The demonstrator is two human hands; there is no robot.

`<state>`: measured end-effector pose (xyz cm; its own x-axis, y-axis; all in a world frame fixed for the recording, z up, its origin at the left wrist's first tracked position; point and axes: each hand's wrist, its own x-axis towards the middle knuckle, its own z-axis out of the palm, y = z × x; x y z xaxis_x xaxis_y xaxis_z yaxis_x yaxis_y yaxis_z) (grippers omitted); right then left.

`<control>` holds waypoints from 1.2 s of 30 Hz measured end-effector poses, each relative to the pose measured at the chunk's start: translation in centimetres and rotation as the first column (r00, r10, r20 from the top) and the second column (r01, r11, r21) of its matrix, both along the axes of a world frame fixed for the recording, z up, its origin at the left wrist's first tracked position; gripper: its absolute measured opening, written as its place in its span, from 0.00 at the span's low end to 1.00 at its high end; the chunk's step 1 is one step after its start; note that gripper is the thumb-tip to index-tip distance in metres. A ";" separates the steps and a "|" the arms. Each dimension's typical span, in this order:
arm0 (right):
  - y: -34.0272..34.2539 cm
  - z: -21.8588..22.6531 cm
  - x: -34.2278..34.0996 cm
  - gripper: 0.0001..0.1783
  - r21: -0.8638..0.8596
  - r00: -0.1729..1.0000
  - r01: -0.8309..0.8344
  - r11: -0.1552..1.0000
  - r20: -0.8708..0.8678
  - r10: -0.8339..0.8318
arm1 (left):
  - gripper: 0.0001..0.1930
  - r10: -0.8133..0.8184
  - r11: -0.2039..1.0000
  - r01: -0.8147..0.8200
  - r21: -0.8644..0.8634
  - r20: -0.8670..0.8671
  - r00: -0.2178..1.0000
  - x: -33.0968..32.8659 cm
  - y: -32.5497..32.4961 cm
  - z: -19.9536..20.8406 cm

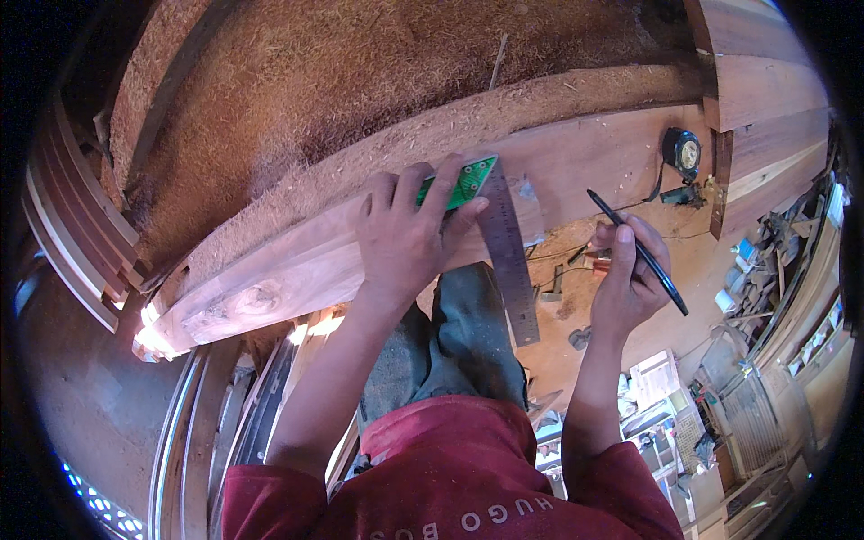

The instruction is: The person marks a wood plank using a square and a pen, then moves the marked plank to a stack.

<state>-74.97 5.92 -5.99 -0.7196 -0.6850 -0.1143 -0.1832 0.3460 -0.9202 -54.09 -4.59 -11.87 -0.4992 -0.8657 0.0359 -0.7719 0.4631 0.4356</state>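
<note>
A long wooden board (pixel 585 157) lies across in front of me. On it rests a try square with a green handle (pixel 468 183) and a dark steel blade (pixel 510 261), the blade reaching over the board's near edge toward me. My left hand (pixel 400 220) grips the green handle, fingers over it and thumb by the blade. To the right, my right hand (pixel 633 270) holds a black pen (pixel 643 256) slantwise, its tip up and left, apart from the board. A black tape measure (pixel 681 155) sits at the board's right end.
Sawdust (pixel 342 72) covers the area beyond the board. Stacked planks (pixel 765 117) stand at the far right, with curved wooden strips (pixel 76 225) at the left. Wood scraps (pixel 765 279) are heaped on the right. More long boards (pixel 202 432) lie at lower left.
</note>
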 end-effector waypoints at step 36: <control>2.1 -2.3 2.3 0.09 -0.029 0.995 -0.094 0.995 -0.032 0.093 | 0.32 -0.054 0.998 0.055 0.013 -0.015 0.998 -1.5 -0.1 -0.2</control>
